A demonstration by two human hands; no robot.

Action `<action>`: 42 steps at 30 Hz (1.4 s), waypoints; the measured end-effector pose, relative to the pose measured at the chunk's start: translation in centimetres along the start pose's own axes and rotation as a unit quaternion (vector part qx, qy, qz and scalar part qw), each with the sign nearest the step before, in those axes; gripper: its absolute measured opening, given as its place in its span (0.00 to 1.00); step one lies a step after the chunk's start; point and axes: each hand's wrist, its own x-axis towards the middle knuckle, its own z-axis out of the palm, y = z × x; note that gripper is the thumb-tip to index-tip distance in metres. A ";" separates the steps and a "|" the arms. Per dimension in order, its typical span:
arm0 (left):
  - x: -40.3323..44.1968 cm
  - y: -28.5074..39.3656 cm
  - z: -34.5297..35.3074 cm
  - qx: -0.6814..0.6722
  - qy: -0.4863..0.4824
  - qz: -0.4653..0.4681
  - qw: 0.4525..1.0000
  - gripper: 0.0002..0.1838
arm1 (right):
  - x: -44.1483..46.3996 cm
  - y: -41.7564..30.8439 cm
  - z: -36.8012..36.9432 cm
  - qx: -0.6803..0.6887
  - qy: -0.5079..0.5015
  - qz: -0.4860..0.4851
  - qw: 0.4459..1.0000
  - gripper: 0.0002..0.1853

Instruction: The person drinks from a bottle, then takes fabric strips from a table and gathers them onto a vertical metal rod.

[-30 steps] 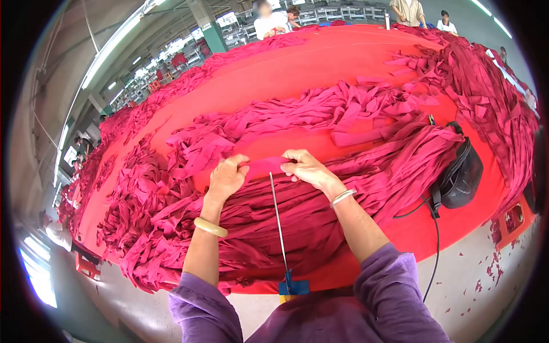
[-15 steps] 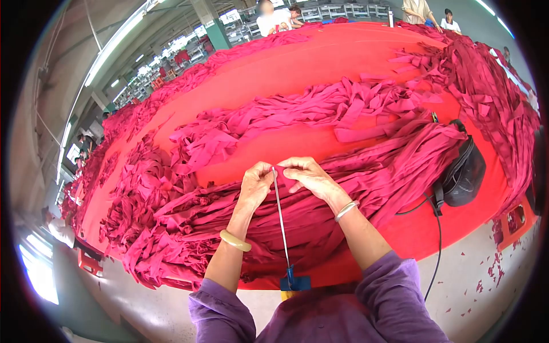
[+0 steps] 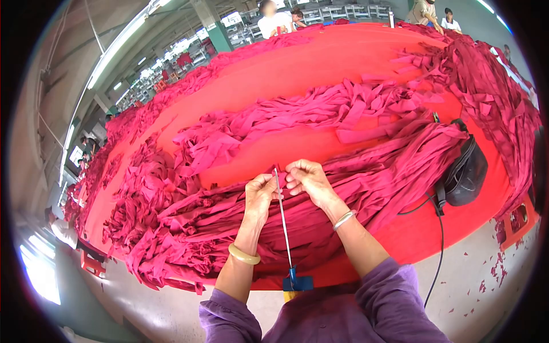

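A thin metal rod [image 3: 284,228] rises from a blue clamp [image 3: 298,283] at the table's front edge, its tip between my hands. My left hand [image 3: 260,197] is closed in a pinch just left of the rod, near its tip. On the other side, my right hand [image 3: 309,182] has its thumb and fingers curled together. A small bit of dark red fabric strip [image 3: 277,168] shows at the rod's tip between the fingertips; the fingers hide most of it. Beneath both hands lies a long bundle of crimson fabric strips [image 3: 377,171].
A red-covered table [image 3: 274,68] carries more heaps of strips [image 3: 297,111]. A black bag [image 3: 468,171] with a cable lies at right. Red stools [image 3: 519,223] and scraps are on the floor. Other people [image 3: 274,22] are at the far edge.
My left hand has dropped slightly and turned more upright beside the rod. The fingers of my right hand have curled in more. The whole view has shifted a little.
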 end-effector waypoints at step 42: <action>-1.6 4.5 2.3 0.031 0.024 0.054 0.998 0.14 | -2.8 -1.4 3.8 -0.147 0.062 -0.289 0.944 0.07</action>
